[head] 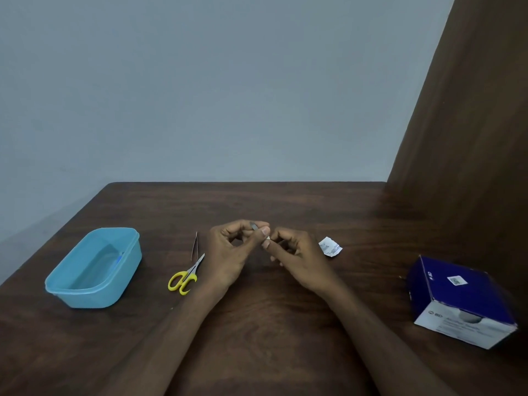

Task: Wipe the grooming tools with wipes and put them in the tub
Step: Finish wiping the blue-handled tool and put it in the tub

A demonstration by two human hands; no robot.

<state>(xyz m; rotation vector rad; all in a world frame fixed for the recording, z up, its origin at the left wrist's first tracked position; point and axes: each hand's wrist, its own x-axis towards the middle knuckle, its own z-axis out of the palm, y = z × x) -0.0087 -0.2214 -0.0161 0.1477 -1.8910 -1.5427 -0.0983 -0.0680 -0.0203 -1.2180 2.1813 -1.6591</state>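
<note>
So I'm mid-wipe: left hand [228,252] pinches a small metal tool [253,225], right hand [297,257] pinches the wipe [268,238] against it. Next I reckon it goes left into the one blue tub [71,287]. Still waiting: one scissors [185,277], one tweezers [195,247]

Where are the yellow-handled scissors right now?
In the head view the scissors lie on the table, between the blue tub and the left hand, beside the tweezers.
</note>
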